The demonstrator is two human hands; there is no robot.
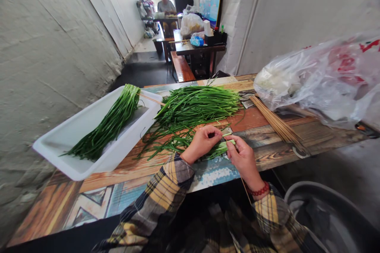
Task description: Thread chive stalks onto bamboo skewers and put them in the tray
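Near the table's front edge my left hand (203, 142) is closed in a pinch on the pale stem ends of some garlic chives (218, 149). Close against it, my right hand (244, 160) is closed on a thin bamboo skewer (246, 191), whose lower part slants down below the wrist. The skewer's tip is at the stems between my fingers; I cannot tell how far it goes through. Just beyond my hands lies a large pile of loose chives (198, 104). To the left, a skewered bunch of chives (109, 126) rests in a white plastic tray (56, 147).
Bare bamboo skewers (274, 120) lie to the right, beside a bulky clear plastic bag (320, 83). A grey tub (329, 197) stands below the wood-patterned table (68, 189). Farther back are a bench (182, 67), another table (198, 49) and a seated person (166, 6).
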